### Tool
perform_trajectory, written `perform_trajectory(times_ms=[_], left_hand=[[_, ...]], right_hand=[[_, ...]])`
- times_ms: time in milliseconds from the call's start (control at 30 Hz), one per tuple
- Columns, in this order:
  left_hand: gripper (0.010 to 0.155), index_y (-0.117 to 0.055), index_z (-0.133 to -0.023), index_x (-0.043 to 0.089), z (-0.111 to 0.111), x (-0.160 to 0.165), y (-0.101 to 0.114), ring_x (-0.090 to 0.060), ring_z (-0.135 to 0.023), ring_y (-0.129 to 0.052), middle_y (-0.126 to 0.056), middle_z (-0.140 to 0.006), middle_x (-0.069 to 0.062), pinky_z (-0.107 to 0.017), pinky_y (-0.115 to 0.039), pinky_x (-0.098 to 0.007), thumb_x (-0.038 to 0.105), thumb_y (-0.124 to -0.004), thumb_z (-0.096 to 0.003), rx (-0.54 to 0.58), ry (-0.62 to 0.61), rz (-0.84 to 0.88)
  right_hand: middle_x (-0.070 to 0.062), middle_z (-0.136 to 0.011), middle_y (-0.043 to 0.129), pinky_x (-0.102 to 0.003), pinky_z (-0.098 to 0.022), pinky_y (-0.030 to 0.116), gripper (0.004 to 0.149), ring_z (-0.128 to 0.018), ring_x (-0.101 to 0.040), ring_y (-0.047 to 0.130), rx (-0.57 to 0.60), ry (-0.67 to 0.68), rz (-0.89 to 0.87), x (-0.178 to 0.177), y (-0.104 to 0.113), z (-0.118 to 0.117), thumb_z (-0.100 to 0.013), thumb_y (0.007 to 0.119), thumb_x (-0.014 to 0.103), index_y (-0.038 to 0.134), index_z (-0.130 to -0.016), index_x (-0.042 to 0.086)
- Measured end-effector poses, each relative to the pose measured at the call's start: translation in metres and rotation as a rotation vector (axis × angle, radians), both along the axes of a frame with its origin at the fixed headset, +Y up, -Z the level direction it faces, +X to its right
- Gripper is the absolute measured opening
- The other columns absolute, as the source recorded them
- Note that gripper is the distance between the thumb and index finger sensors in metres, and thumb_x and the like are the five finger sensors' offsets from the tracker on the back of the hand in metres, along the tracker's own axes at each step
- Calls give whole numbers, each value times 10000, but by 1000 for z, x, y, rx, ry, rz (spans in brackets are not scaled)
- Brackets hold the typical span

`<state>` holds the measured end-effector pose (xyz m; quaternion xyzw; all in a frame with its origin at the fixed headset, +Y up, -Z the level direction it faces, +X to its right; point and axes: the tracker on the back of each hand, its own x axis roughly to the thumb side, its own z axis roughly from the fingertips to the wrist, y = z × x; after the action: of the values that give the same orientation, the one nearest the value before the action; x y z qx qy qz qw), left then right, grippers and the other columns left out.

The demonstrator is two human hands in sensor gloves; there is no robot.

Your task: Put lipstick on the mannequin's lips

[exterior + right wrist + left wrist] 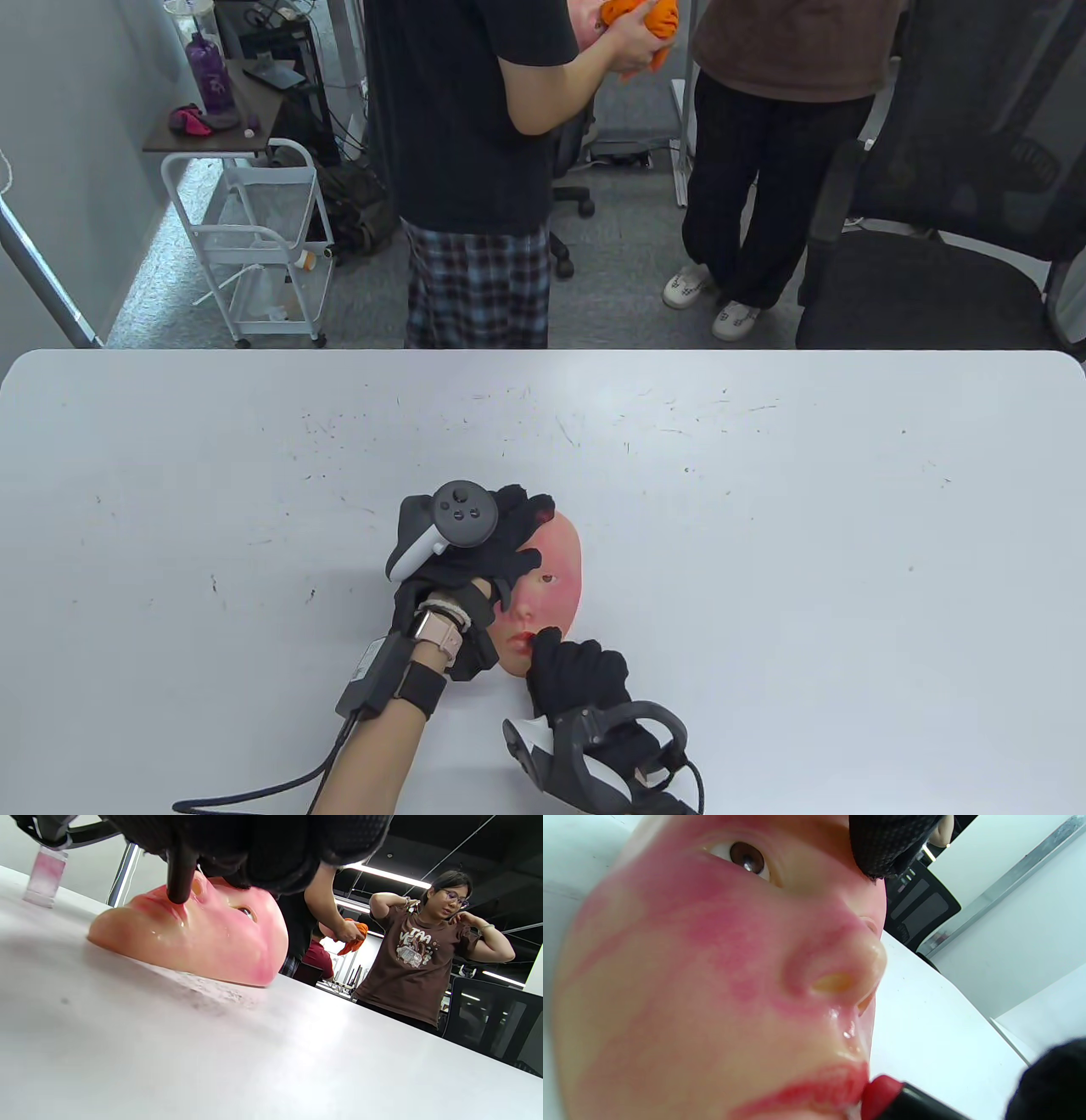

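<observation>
Apparently gripped by the right hand (577, 671), the lipstick (895, 1099) points tip-first onto the mannequin's lips (814, 1090).

The left hand (475, 543) reaches in from the lower left, forearm bare below the glove, with its fingers (517, 562) spread and laid flat, palm down. The right hand (581, 679) sits lower and to the right, close to the left wrist, knuckles up and its fingers (271, 853) curled tightly downward in a pinch around a thin dark stick.
</observation>
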<state>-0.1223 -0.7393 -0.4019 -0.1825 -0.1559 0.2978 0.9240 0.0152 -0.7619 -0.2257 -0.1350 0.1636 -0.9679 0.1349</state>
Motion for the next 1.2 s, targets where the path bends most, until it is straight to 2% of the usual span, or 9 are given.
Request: perform_trajectory(times_ms=[167, 367, 633, 833, 1200], left_hand=[[704, -439, -1145, 469, 0, 0, 0, -276, -1121, -176, -231, -1231, 51, -824, -239, -521, 394, -759, -522, -1, -1, -1], [705, -436, -1146, 470, 0, 0, 0, -274, -1121, -175, -229, -1231, 51, -824, -239, -521, 397, -757, -523, -1, -1, -3], [705, -434, -1146, 473, -1, 0, 0, -272, -1121, -174, -228, -1231, 54, -825, -236, -519, 398, -757, -524, -4, -4, -1], [704, -431, -1146, 474, 0, 0, 0, -273, -1120, -172, -227, -1230, 51, -824, -236, -521, 401, -754, -525, -3, -3, -6], [705, -425, -1147, 474, 0, 0, -1, -272, -1121, -169, -224, -1230, 54, -825, -234, -520, 402, -752, -526, -4, -6, -7]], right_hand=[[69, -486, 905, -396, -412, 802, 517, -460, -164, 927, -1, 29, 48, -11, -1, 1, -471, 710, 492, 778, -877, 179], [36, -455, 910, -420, -394, 790, 515, -434, -193, 922, 21, 7, -28, -4, 1, 1, -453, 739, 468, 807, -851, 148], [69, -504, 900, -399, -427, 798, 518, -480, -167, 922, 9, 34, 84, -17, -2, -1, -481, 701, 493, 761, -892, 184], [34, -458, 909, -423, -395, 789, 517, -435, -195, 922, 49, 3, -28, -6, 2, -1, -457, 735, 466, 802, -856, 145], [67, -465, 910, -398, -402, 804, 513, -444, -166, 930, -23, 43, 50, -19, -1, -2, -465, 713, 491, 793, -864, 177]])
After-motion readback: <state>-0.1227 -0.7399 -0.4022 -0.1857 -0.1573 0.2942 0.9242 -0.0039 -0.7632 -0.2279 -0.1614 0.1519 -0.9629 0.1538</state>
